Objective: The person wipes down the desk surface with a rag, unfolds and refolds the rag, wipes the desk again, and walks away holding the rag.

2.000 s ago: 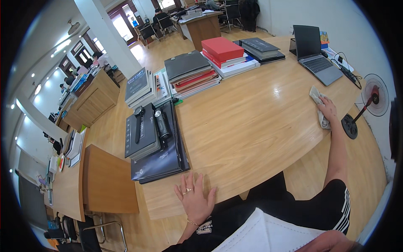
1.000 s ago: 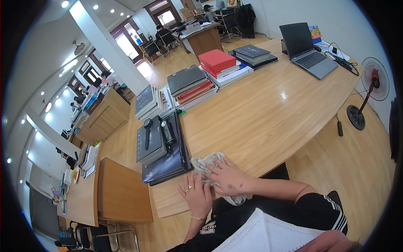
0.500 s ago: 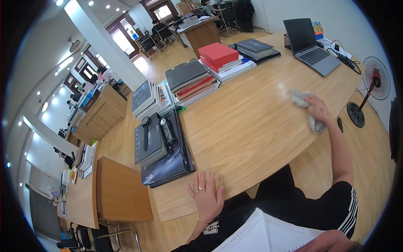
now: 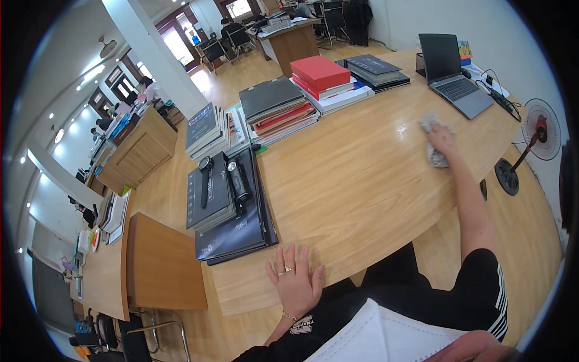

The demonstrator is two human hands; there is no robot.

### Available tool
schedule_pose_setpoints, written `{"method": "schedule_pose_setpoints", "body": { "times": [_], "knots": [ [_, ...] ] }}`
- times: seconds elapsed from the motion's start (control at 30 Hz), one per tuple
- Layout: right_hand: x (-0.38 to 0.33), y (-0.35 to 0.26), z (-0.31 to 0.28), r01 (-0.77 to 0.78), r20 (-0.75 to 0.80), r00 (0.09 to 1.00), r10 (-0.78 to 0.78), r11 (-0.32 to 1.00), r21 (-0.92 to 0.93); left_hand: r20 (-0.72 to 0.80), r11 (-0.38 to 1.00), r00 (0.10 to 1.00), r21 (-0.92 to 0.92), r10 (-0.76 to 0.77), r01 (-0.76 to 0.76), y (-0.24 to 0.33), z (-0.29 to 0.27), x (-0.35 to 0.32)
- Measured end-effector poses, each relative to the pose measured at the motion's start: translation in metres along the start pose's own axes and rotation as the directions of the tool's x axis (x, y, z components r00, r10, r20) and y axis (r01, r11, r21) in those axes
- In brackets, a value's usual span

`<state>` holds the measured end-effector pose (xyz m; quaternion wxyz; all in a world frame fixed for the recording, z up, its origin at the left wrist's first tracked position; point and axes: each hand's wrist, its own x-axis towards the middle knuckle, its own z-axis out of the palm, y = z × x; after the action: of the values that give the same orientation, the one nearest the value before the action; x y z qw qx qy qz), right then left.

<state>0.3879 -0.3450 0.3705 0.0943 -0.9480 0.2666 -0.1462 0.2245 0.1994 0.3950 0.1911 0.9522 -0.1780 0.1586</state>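
Cloth (image 4: pixel 436 159), pale gray and crumpled, lies under the person's right hand (image 4: pixel 444 140) on a wooden desk (image 4: pixel 350 193), toward its right end. That hand is slightly blurred; whether its fingers grip the cloth or only press it down cannot be told. The left hand (image 4: pixel 297 288) rests palm down near the desk's front edge, fingers spread and grasping nothing, with 1 bracelet at the wrist. Just beyond it lies a flat dark blue case (image 4: pixel 232 239), with a black book (image 4: pixel 218 196) on top; a wristwatch (image 4: pixel 205 164) rests on the book, beside a black flashlight (image 4: pixel 237 183). Stacks of books and folders (image 4: pixel 271 101) line the far edge, 1 topped by a red box (image 4: pixel 319 71). Beyond the right hand sits an open laptop (image 4: pixel 456 86).
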Motion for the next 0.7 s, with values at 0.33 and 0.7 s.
{"method": "schedule_pose_setpoints", "body": {
  "times": [0.33, 0.7],
  "knots": [
    [-0.13, -0.263, 0.03, 0.692, 0.135, 0.695, -0.706, 0.708, 0.142, -0.067, 0.997, 0.997, 0.065, 0.04, -0.036, 0.0, 0.004, -0.004],
    [-0.228, -0.229, -0.016, 0.89, 0.059, 0.139, -0.989, 0.151, 0.43, -0.106, 1.0, 0.994, 0.026, 0.02, -0.018, -0.011, 0.006, -0.011]
  ]
}}
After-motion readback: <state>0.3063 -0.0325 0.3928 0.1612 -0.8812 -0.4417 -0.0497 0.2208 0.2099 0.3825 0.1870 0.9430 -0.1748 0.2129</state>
